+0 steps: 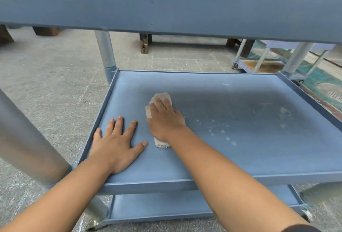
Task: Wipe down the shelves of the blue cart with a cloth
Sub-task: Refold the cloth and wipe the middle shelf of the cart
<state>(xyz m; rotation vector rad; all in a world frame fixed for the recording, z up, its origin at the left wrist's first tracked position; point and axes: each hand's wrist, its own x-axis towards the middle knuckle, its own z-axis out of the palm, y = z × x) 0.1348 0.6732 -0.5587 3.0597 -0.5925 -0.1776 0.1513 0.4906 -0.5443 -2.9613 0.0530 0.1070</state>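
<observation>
1. The right hand (165,120) lies palm down on a beige cloth (160,115), fingers flat over it, pressing rather than closing a grip.
2. The cloth sits left of centre on the middle shelf (240,120) of the blue cart (166,0); its ends show beyond the fingertips and under the wrist.
3. The left hand (116,145) rests just beside it, fingers spread wide, palm flat on the shelf, holding nothing.
4. Pale spots and smears mark the shelf to the right of the cloth.
5. A lower shelf (157,204) shows beneath; a second cart (268,61) stands on the floor at far right.
</observation>
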